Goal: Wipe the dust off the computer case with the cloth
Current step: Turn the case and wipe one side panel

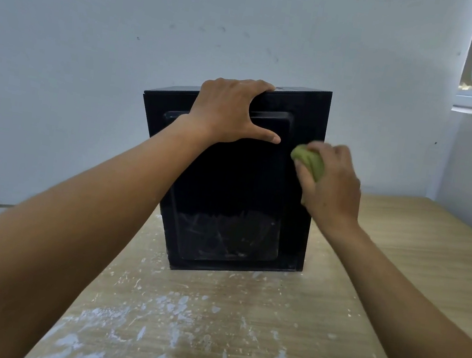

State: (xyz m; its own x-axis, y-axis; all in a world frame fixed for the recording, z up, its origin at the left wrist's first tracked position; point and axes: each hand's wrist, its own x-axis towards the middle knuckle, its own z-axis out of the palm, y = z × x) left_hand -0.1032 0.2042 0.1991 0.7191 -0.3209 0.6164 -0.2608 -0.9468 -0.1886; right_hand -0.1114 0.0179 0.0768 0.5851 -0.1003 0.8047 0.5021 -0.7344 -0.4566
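Black boxy computer case (228, 183) stands upright mid-worktop, its far side close to the grey wall (97, 40) at 12 o'clock. Left hand (232, 109) grips the top edge, fingers hooked over it, thumb spread flat on the facing panel. Right hand (330, 185) holds a wadded green cloth (309, 161), closed round it and pressing it to the case's right strip at 3 o'clock. Pale streaks show low on the panel at 6 o'clock, so wiping looks unfinished.

Risks: a hard sideways push could slide or rock the case if the top grip slackens. The small wad could smear dust instead of lifting it. White powder smears (164, 304) on the pale wooden worktop (383, 258) at 6 o'clock could foul the cloth on low strokes.
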